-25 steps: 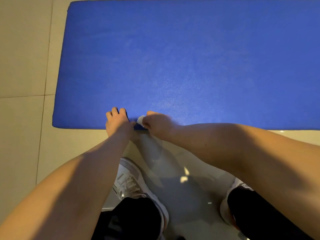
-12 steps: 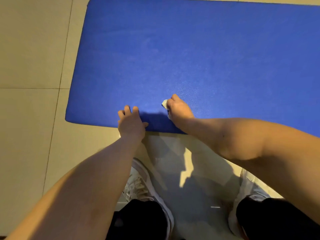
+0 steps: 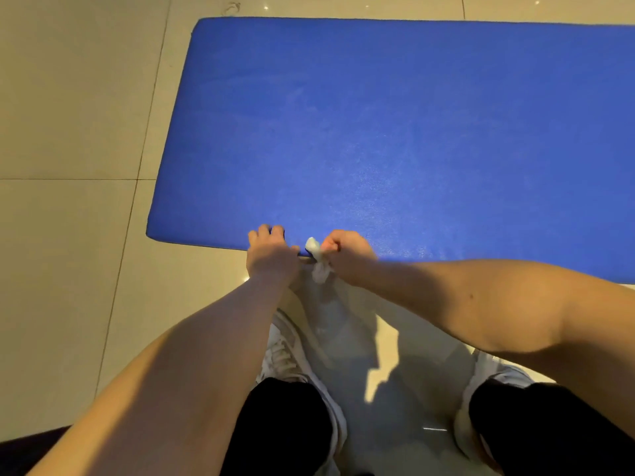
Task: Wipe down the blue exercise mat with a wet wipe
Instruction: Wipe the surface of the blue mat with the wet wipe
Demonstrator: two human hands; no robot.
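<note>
The right hand [image 3: 347,257] has come back from the mat surface to the near edge, just beside the left hand [image 3: 271,254].

The right hand clenches the crumpled wet wipe [image 3: 315,250], and a loose end of the wipe hangs over the edge toward the floor tiles [image 3: 68,132]. The left hand curls its fingers over the near edge of the blue exercise mat [image 3: 378,132] and seems to hold it in place. The mat lies flat on the floor in front of the person, with its left end in view and its right part out of the picture. Faint pale streaks show on the far left area, so some wiping is probably done there. The work now looks to be on the near border, and how much of the mat is left cannot be told.
</note>
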